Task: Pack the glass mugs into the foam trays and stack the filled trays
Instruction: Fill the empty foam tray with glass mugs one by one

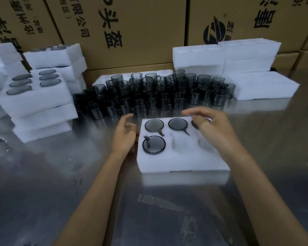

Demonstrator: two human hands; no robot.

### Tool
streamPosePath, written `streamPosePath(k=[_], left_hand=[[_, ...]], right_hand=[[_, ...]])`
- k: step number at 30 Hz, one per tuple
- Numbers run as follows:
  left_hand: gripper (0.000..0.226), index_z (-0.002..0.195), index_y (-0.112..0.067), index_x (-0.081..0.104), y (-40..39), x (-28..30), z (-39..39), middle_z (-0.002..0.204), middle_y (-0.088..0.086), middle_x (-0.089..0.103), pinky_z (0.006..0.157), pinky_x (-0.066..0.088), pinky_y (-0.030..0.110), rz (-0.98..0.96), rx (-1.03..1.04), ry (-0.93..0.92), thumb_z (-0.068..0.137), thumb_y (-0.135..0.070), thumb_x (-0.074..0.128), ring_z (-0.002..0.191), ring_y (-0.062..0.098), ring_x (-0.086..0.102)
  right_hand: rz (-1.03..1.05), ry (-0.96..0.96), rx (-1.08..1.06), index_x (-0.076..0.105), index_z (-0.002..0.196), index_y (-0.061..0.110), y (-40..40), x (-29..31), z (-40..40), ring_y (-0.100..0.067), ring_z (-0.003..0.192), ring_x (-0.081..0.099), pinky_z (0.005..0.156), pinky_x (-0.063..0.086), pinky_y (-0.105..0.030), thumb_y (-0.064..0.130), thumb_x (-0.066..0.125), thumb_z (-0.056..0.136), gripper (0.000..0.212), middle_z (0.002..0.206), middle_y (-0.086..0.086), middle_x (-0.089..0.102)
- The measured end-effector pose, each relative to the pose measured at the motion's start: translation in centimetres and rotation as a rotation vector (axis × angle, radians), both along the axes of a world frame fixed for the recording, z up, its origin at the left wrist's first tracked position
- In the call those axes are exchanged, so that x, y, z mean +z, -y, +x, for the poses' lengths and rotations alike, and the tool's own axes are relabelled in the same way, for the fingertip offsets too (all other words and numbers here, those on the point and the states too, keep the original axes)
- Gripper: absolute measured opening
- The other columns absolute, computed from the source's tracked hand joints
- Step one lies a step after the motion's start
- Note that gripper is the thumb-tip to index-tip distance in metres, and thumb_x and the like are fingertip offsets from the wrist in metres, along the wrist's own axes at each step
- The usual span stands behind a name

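— Where's the foam tray (183, 162)?
— On the desk (60, 183), in front of the loose glass mugs (149, 96). Four pockets hold mugs; two near ones show bare foam.
— The hands?
— Left hand (124, 137) at the tray's left edge, fingers loosely curled, holding nothing. Right hand (212, 128) hovers over the far-right mug (196, 124), seemingly released, though blur hides contact.

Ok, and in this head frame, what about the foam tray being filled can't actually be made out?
- Head view: the far right pocket of the foam tray is mostly covered by the right hand; only a dark mug rim shows.
- The fingertips are blurred, so any contact with that rim is unclear.
- Left hand covers the tray's left edge.
- The loose glass mugs overlap, so they are uncountable.
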State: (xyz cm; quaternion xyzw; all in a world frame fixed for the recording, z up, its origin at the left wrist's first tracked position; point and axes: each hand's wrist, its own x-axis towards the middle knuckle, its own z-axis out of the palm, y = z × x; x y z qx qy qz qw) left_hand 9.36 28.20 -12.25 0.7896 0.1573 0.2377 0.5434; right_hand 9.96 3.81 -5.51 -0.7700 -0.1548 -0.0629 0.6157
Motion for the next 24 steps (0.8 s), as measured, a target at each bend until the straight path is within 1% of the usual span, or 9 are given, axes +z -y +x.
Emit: streamPosePath(k=[2, 3, 5, 9, 12, 15, 17, 20, 24], left_hand=[[0.054, 0.143, -0.029, 0.045, -0.2, 0.1, 1.2, 0.09, 0.005, 0.065, 0.063, 0.051, 0.016, 0.108, 0.014, -0.017, 0.096, -0.003, 0.048, 0.075, 0.014, 0.06], [0.056, 0.146, -0.033, 0.042, -0.3, 0.2, 1.8, 0.085, 0.004, 0.065, 0.068, 0.051, 0.023, 0.185, 0.013, -0.029, 0.097, -0.006, 0.049, 0.077, 0.018, 0.061], [0.056, 0.15, -0.036, 0.036, -0.4, 0.3, 3.2, 0.077, 0.004, 0.062, 0.064, 0.045, 0.027, 0.346, 0.01, -0.044, 0.1, -0.013, 0.047, 0.073, 0.02, 0.059], [0.051, 0.15, -0.029, 0.038, -0.7, 0.6, 5.5, 0.064, 0.002, 0.05, 0.063, 0.038, 0.029, 0.488, 0.012, -0.093, 0.102, -0.013, 0.046, 0.061, 0.017, 0.05], [0.038, 0.134, -0.02, 0.056, -1.0, 0.4, 6.3, 0.061, -0.001, 0.048, 0.062, 0.037, 0.029, 0.506, 0.042, -0.071, 0.098, -0.009, 0.049, 0.059, 0.016, 0.048], [0.026, 0.118, -0.016, 0.063, -1.2, 0.1, 6.3, 0.072, -0.001, 0.047, 0.067, 0.04, 0.03, 0.549, 0.053, -0.032, 0.095, -0.008, 0.055, 0.065, 0.014, 0.047], [0.02, 0.113, -0.014, 0.065, -1.1, 0.0, 6.2, 0.085, 0.001, 0.045, 0.073, 0.048, 0.037, 0.561, 0.051, -0.016, 0.094, -0.009, 0.06, 0.068, 0.012, 0.046], [0.016, 0.106, -0.011, 0.068, -0.8, 0.1, 5.7, 0.1, 0.005, 0.042, 0.086, 0.053, 0.041, 0.505, 0.047, 0.054, 0.091, -0.007, 0.066, 0.078, 0.021, 0.054], [0.01, 0.098, -0.011, 0.07, -0.2, 0.5, 4.8, 0.121, 0.006, 0.045, 0.088, 0.051, 0.027, 0.472, 0.082, 0.229, 0.089, -0.006, 0.068, 0.093, 0.019, 0.056]], right_hand=[[-0.02, 0.01, -0.164, 0.075, 0.085, 0.025, 1.0, -0.4, 1.1, -0.012, 0.076, 0.062, 0.058, 0.041, -0.003, 0.0, 0.048, 0.093, 0.037, 0.089, 0.019, 0.07], [-0.032, 0.0, -0.224, 0.074, 0.083, 0.025, 1.4, -0.7, 1.6, -0.005, 0.065, 0.059, 0.055, 0.038, -0.005, 0.0, 0.047, 0.092, 0.038, 0.082, 0.016, 0.068], [-0.022, -0.039, -0.281, 0.073, 0.078, 0.026, 2.0, -1.3, 2.3, 0.006, 0.055, 0.05, 0.05, 0.034, -0.008, 0.001, 0.046, 0.091, 0.039, 0.068, 0.017, 0.06], [-0.025, -0.098, -0.262, 0.073, 0.074, 0.026, 2.3, -1.7, 3.0, 0.002, 0.066, 0.052, 0.059, 0.037, -0.016, 0.003, 0.047, 0.091, 0.038, 0.066, 0.021, 0.061], [0.008, -0.142, -0.244, 0.074, 0.075, 0.024, 2.4, -1.8, 3.3, 0.0, 0.077, 0.058, 0.065, 0.042, -0.018, 0.003, 0.048, 0.092, 0.037, 0.078, 0.017, 0.068], [-0.004, -0.146, -0.235, 0.075, 0.078, 0.024, 2.5, -2.0, 3.3, 0.002, 0.061, 0.048, 0.055, 0.038, -0.015, 0.004, 0.047, 0.092, 0.037, 0.066, 0.014, 0.06], [-0.055, -0.123, -0.231, 0.076, 0.08, 0.024, 2.3, -2.3, 3.3, 0.0, 0.065, 0.038, 0.054, 0.03, -0.017, 0.004, 0.047, 0.091, 0.036, 0.067, 0.011, 0.052], [-0.083, -0.104, -0.233, 0.076, 0.081, 0.023, 2.0, -2.4, 3.2, 0.002, 0.063, 0.034, 0.055, 0.026, -0.016, 0.003, 0.047, 0.09, 0.036, 0.068, 0.013, 0.05], [-0.085, -0.088, -0.24, 0.075, 0.078, 0.025, 2.0, -2.3, 3.1, 0.002, 0.06, 0.04, 0.056, 0.029, -0.015, 0.002, 0.048, 0.089, 0.037, 0.073, 0.014, 0.059]])
